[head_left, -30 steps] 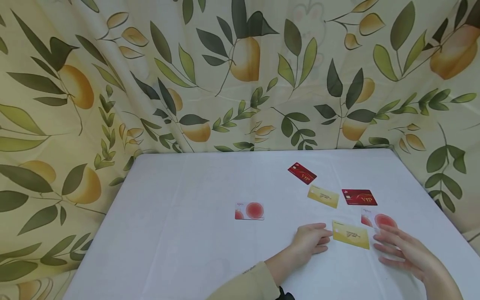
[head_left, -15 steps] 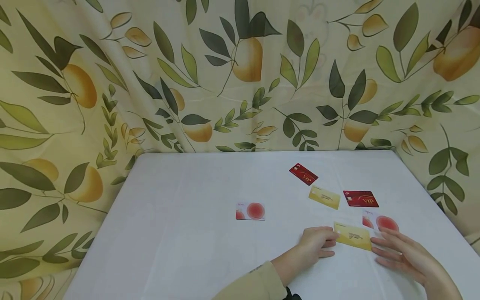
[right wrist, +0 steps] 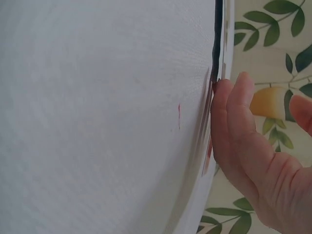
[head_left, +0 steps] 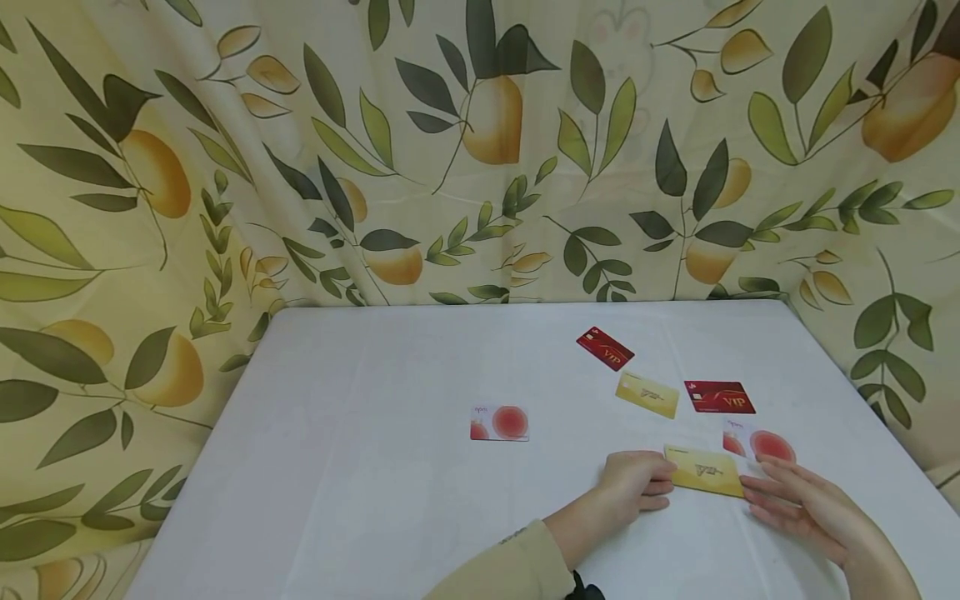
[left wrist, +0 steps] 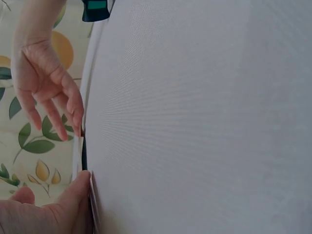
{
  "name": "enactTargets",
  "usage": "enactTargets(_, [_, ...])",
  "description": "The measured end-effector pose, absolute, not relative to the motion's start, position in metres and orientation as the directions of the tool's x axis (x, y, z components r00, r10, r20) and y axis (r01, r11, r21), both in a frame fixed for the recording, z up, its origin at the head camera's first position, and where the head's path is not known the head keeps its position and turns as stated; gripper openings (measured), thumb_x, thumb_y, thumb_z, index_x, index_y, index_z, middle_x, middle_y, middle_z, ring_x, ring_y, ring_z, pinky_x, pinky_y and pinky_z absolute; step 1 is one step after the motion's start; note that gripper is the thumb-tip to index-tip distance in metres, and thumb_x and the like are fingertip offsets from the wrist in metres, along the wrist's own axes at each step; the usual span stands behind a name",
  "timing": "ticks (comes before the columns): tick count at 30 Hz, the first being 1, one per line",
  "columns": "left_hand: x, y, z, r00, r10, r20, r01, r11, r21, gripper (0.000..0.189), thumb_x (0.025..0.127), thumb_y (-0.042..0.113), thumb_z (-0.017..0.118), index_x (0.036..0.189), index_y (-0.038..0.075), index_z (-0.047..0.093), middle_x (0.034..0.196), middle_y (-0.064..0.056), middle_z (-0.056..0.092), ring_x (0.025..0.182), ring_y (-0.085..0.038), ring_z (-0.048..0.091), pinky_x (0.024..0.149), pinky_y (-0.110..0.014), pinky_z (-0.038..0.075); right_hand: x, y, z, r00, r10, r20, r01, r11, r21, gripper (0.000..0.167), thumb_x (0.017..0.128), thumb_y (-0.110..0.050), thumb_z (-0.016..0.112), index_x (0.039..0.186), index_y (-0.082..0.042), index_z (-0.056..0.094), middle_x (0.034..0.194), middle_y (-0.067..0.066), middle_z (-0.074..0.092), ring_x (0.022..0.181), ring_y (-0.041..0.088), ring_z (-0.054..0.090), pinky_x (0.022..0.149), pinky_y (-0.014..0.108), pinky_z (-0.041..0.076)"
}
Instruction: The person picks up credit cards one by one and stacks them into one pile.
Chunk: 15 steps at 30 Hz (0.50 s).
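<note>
A yellow card [head_left: 705, 471] lies between the two hands at the front right of the white table. My left hand [head_left: 633, 483] has its fingers curled and pinches the card's left end. At the card's right end, my right hand [head_left: 806, 508] touches the edge with relaxed, fairly straight fingers. Those fingers partly cover a white card with a red circle [head_left: 772, 445] just behind. In the left wrist view the thumb [left wrist: 75, 192] is by the table surface, with the other hand beyond. The right wrist view has the right fingers [right wrist: 239, 117] held out, the thumb apart.
Behind the hands lie a red VIP card [head_left: 720, 397], a second yellow card [head_left: 647, 395] and another red VIP card [head_left: 604, 348]. Another white card with a red circle [head_left: 510, 422] lies left of the left hand. A leaf-patterned curtain [head_left: 450, 150] hangs behind the table [head_left: 337, 467].
My left hand has moved right onto the yellow card's left end and now pinches it. The right fingers have come in against its right end. The card has turned slightly.
</note>
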<state>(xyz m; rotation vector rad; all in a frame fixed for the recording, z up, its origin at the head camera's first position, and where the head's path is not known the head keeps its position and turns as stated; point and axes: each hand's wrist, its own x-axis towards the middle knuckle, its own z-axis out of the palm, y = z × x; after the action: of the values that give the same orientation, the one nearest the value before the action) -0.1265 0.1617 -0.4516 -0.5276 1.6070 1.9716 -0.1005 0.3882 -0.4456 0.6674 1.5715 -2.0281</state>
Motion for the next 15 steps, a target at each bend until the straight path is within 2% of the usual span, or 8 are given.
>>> enactTargets(8, [-0.1277,0.1605,-0.4519,-0.786,0.148,-0.601,-0.617,-0.118,0.778,0.01,0.079,0.008,0.068,0.086,0.003,0.063,0.075,-0.008,0.06,0.068,-0.017,0.062,0.07,-0.037,0.056,-0.1009,0.3907,-0.4463,-0.751,-0.104,-0.652,0.657,-0.222,-0.721,0.023,0.094,-0.034,0.048,0.076,-0.034,0.061,0.088,-0.001,0.066,0.084,0.02,0.066,0.082,0.035,0.053])
enactTargets(15, [-0.1302,0.1597,-0.452,-0.79,0.148,-0.595,-0.612,-0.129,0.78,0.012,0.08,0.009,0.067,0.088,0.002,0.062,0.075,-0.009,0.06,0.07,-0.019,0.063,0.069,-0.04,0.056,-0.1001,0.3914,-0.4469,-0.738,-0.111,-0.666,0.675,-0.12,-0.728,0.024,0.094,-0.042,0.044,0.079,-0.036,0.061,0.091,-0.001,0.067,0.086,0.018,0.066,0.079,0.033,0.054])
